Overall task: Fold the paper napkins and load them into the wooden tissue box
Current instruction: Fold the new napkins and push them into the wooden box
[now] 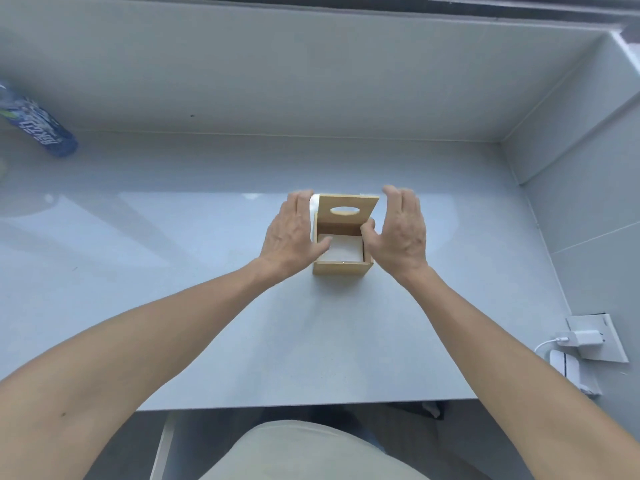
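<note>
A small wooden tissue box (343, 267) stands in the middle of the grey table (207, 306). Its lid (348, 209), with an oval slot, is tilted up at the back. White folded napkins (341, 249) lie inside the box. More white paper (313, 209) shows behind the box's left side. My left hand (294, 233) is beside the box's left wall, fingers straight, thumb over the napkins. My right hand (401, 230) is at the right side, fingers straight and blurred, thumb touching the lid's right edge.
A blue labelled bottle (38, 126) lies at the far left by the wall. A wall socket with a white charger (585, 337) and a white device (568, 368) sit at the right. Grey walls close off the table at the back and right.
</note>
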